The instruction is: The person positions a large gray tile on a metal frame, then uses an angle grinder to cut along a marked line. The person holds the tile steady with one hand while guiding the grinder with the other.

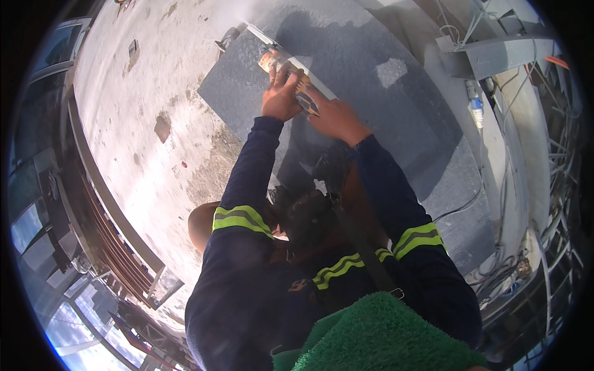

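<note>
Both of my hands are closed round an orange-and-black power tool (307, 101), by its shape an angle grinder. My left hand (281, 96) grips its front part, near the orange head. Behind it, my right hand (339, 121) wraps the rear of the body. Along the tool's right side runs a narrow whitish strip (318, 83), with its far end near a pale dust haze (249, 11). Glare and dust hide the tool's disc. Under the tool and strip lies a large dark grey sheet (396, 117).
Rough pale concrete (185, 93) stretches left of the sheet. A cable (461, 211) crosses the sheet's right part. Beyond are a blue-and-white plug connector (476, 111), a grey metal channel (510, 57) and tangled cables (495, 272). Brown metal bars (105, 216) stand at far left.
</note>
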A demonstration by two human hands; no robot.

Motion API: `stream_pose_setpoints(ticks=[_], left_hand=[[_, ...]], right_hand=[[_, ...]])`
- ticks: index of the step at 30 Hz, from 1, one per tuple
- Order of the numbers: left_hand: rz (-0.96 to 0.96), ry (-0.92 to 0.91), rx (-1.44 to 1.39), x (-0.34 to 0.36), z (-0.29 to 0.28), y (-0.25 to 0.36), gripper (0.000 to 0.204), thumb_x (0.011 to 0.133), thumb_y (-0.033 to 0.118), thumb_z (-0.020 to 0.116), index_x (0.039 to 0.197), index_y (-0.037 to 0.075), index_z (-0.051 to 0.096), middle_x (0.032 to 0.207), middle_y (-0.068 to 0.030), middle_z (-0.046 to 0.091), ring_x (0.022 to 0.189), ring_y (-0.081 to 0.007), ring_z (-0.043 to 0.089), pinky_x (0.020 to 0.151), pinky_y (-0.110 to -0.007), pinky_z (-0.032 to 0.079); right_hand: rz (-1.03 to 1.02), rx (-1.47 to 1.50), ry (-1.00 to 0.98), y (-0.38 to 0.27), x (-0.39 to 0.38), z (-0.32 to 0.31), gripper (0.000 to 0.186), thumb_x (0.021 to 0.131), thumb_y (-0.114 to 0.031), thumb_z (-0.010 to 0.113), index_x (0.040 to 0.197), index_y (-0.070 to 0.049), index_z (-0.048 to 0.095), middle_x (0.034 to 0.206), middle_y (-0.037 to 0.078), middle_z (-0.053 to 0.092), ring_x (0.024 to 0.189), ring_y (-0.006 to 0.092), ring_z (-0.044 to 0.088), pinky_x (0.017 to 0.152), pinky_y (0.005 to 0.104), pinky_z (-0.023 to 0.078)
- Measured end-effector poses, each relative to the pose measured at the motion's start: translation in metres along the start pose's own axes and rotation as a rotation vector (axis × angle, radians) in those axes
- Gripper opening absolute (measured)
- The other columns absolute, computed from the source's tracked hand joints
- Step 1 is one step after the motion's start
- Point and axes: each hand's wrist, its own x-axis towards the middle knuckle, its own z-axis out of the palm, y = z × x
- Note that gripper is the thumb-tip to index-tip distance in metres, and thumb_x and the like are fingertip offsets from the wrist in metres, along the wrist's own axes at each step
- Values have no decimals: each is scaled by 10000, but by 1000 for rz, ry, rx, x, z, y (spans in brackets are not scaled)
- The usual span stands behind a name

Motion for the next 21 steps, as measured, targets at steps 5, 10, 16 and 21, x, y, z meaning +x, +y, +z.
stream_pose_setpoints(ticks=[5,10,16,21], left_hand=[[20,36,-30,-1,5,-1,787,691,233,910,1416,283,607,1611,-91,474,1466,-597,423,1023,-603,597],[34,35,-130,20,4,-32,731,743,239,891,1415,267,605,1597,-95,489,1475,-589,413,1068,-594,574],[21,-10,-87,52,-11,-62,725,744,225,888,1409,267,601,1579,-79,499,1479,-546,431,1071,-576,577],[9,-28,-54,50,-13,-59,727,731,215,889,1399,270,607,1583,-78,497,1477,-513,451,1046,-558,597]], right_hand=[[-17,0,-2,0,-4,-7,726,962,-318,657,1620,-234,363,1075,211,774,1049,450,735,920,570,563],[-3,11,-29,-12,22,-14,753,963,-316,662,1648,-237,360,1189,266,741,1089,466,719,953,554,559],[-17,39,12,-26,66,-13,744,969,-319,657,1647,-242,363,1207,252,742,1108,454,717,959,551,556],[-17,49,-19,-24,71,-9,756,964,-319,664,1648,-246,350,1201,257,739,1100,465,716,955,552,556]])
